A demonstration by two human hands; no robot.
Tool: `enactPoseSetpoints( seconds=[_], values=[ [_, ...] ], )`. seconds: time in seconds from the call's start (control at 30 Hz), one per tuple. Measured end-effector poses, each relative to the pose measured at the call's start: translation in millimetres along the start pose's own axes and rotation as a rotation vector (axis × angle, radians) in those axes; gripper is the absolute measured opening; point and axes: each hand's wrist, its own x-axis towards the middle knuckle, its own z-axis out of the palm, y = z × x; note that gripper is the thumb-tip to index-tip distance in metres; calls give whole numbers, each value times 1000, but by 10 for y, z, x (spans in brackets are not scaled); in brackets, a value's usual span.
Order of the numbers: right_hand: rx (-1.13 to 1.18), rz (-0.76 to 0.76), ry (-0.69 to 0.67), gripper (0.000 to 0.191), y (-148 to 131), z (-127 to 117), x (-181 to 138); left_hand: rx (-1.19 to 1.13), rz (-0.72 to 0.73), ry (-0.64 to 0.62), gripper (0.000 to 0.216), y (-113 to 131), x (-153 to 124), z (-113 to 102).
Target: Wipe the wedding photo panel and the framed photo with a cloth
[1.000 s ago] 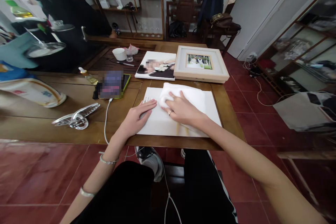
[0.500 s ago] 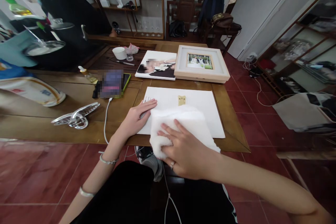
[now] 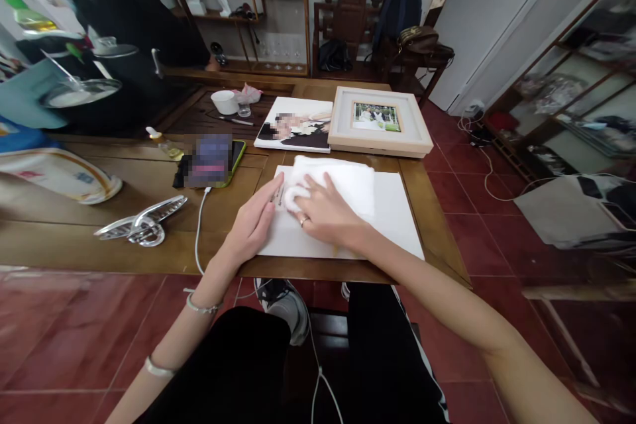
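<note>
A white board [image 3: 397, 217] lies flat on the table in front of me. My right hand [image 3: 325, 210] presses a white cloth [image 3: 348, 179] onto its upper left part, the fingers curled over a bunched corner of the cloth. My left hand [image 3: 252, 220] rests along the board's left edge with its fingers stretched out, steadying nothing else. Small dark print [image 3: 279, 197] shows on the board between my two hands. A bit of a yellowish piece [image 3: 342, 250] peeks out below my right wrist, mostly hidden by it.
Behind the board lie a photo panel [image 3: 295, 139] and a light wooden picture frame [image 3: 422, 136]. To the left are a phone [image 3: 237, 158], its white cable [image 3: 199, 238], a clear hair claw [image 3: 144, 228] and a dropper bottle [image 3: 169, 147]. A white cup [image 3: 225, 103] stands farther back.
My right hand has pushed the cloth away from me, from the board's near edge to its far left part. My left hand has slid slightly along the left edge, its fingers now pointing more forward.
</note>
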Motion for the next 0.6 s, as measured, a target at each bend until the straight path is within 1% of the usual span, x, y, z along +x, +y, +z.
enactPoseSetpoints(
  seconds=[0.07,0.17,0.2,0.27,0.33,0.43,0.53,0.6],
  values=[
    [18,-134,-33,24,-139,4,-70,-22,5,15,50,8,-4,-7],
    [68,-316,-75,21,-321,-53,-270,-8,22,11,52,12,-4,-12],
    [86,-349,-89,21,-362,-88,-346,3,22,12,52,13,-2,-13],
    [119,-353,-118,22,-400,-171,-485,28,13,4,51,11,3,-9],
    [138,-289,-148,22,-376,-254,-580,49,-7,-29,47,3,7,1],
    [108,-95,-153,23,-228,-338,-597,53,-32,-81,40,-15,11,24],
    [45,110,-121,28,10,-361,-453,63,-51,-89,35,-26,17,43],
    [34,188,-81,33,169,-349,-286,69,-60,-83,34,-26,25,49]
  ],
)
